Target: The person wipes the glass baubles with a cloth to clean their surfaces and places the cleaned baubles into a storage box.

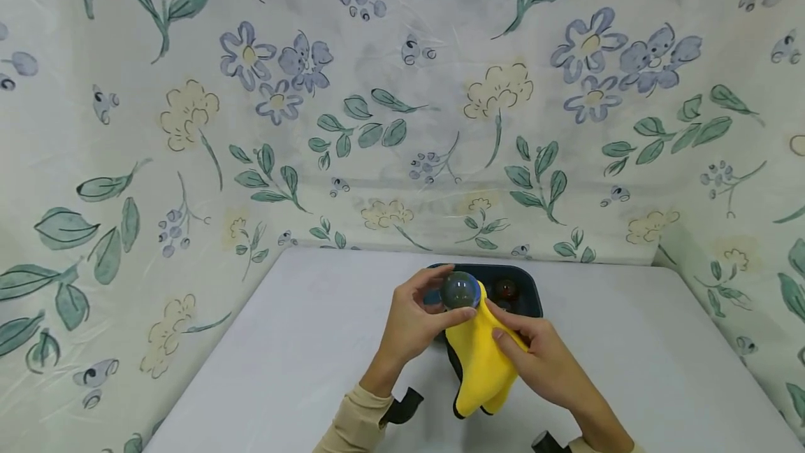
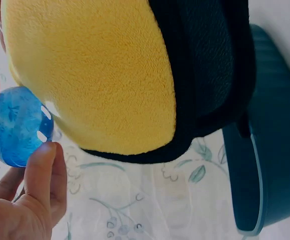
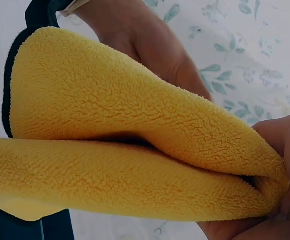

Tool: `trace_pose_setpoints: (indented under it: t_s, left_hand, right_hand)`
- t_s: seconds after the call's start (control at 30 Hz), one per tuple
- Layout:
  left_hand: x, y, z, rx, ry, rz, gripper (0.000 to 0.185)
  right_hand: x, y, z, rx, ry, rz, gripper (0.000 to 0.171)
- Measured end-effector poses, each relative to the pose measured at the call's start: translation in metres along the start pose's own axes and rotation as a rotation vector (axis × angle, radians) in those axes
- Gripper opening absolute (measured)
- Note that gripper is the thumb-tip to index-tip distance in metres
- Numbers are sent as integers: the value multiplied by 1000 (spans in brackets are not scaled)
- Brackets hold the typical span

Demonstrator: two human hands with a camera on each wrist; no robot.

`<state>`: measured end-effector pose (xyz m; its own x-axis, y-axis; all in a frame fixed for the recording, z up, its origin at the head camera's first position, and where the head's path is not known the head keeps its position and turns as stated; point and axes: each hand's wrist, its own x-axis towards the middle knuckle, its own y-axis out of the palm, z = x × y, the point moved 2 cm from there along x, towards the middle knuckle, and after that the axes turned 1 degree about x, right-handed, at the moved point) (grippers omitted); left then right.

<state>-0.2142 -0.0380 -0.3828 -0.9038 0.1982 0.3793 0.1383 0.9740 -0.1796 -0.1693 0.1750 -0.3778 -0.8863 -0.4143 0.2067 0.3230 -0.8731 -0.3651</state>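
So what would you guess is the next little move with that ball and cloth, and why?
Probably rub the yellow cloth over the blue glass ball. The left hand pinches the ball above the dark tray, and the right hand already presses the cloth's corner against it.

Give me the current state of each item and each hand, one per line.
Blue ball: held off the table in the fingertips of the left hand.
Yellow cloth: folded, pinched by the right hand, touching the ball.
Dark tray: resting on the white table, another ball inside.
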Motion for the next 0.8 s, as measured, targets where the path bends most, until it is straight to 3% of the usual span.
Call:
trace_pose_setpoints:
  t_s: [0.23, 0.53, 0.8]
  left_hand:
    - [2, -3, 2, 3, -40, 10, 61]
    - [2, -8, 4, 95, -125, 7, 58]
    - [2, -7, 5, 134, -141, 45, 54]
  right_hand:
    - [-2, 4, 5, -4, 7, -28, 48]
    - [-4, 7, 8, -56, 62, -94, 46]
    - [-7, 11, 15, -122, -58, -173, 42]
